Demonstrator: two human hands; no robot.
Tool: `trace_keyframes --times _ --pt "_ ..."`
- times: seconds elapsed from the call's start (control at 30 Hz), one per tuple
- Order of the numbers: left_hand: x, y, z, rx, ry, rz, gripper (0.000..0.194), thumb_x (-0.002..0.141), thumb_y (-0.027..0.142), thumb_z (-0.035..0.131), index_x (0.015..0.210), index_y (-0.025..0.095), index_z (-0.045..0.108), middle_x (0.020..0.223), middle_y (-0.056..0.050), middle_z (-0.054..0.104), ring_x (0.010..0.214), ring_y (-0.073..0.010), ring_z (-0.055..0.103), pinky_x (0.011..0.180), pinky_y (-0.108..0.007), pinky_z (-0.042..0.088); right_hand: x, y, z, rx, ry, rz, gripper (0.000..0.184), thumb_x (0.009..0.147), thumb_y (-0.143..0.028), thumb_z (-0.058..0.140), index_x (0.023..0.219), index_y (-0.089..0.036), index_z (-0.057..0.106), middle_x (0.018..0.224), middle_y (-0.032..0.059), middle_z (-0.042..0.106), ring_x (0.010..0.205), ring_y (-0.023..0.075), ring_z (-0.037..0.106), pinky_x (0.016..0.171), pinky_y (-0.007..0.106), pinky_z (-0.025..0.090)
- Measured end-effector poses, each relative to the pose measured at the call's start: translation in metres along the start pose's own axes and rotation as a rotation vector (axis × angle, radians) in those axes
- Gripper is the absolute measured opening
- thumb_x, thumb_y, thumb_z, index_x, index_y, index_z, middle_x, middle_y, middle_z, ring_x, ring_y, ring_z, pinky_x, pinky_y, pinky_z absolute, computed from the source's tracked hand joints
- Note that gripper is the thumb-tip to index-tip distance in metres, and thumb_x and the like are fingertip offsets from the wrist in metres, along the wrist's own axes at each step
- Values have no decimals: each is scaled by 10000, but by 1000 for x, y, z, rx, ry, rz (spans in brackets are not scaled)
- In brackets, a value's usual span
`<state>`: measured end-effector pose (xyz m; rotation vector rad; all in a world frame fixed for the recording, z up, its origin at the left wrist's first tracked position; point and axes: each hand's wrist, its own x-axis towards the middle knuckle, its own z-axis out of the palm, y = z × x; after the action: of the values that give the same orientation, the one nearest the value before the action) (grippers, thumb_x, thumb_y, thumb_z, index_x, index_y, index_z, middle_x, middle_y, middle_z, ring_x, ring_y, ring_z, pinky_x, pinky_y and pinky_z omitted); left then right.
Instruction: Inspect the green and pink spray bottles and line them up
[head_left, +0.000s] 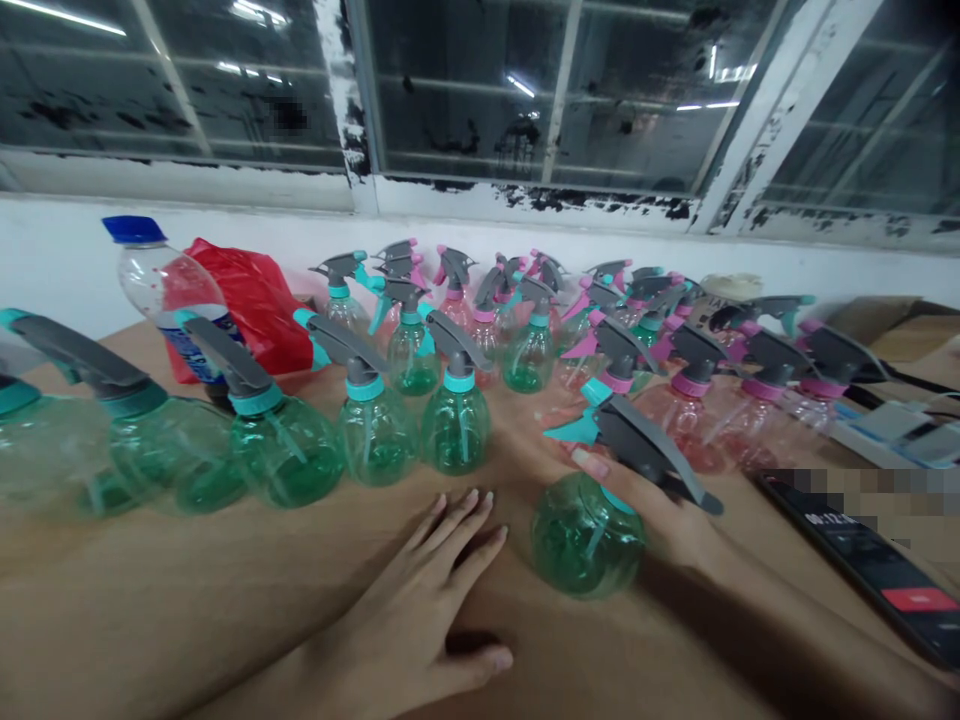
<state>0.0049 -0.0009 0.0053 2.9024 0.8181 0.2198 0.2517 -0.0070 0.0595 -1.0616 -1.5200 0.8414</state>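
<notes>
My right hand (660, 510) is closed around the neck of a green spray bottle (585, 545) with a grey and turquoise trigger head. The bottle leans slightly, and I cannot tell whether its base touches the table. Flat on the wooden table (270, 620), my left hand (427, 590) lies with its fingers spread, holding nothing. Just beyond its fingertips stands another green spray bottle (455, 430), the right end of a row of green ones that reaches to the left edge. Pink spray bottles (690, 420) stand behind my right hand.
More green and pink spray bottles crowd the back by the wall. A blue-capped plastic bottle (154, 275) and a red plastic bag (247, 310) stand back left. At right lie a phone (862, 560) and a white power strip (900, 430) with cables.
</notes>
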Motion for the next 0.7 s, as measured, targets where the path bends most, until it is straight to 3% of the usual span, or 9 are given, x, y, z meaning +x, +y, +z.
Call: trace_keyframes --times 0.47,0.7 --pt "0 -1 -1 18 -16 1 756 885 638 465 1455 167 308 1538 -90 155 1400 -305 143 1118 -496 169 1 -2 -1 -53 16 -41 306 798 -404 636 1073 -274 669 931 30 724 929 246 668 786 377 555" --pt "1 0 -2 20 -13 -2 753 884 623 485 1455 165 308 1538 -92 160 1397 -309 155 1119 -495 166 1 -6 0 -56 12 -41 296 795 -405 629 1060 -280 670 1012 36 716 1034 259 636 808 377 552"
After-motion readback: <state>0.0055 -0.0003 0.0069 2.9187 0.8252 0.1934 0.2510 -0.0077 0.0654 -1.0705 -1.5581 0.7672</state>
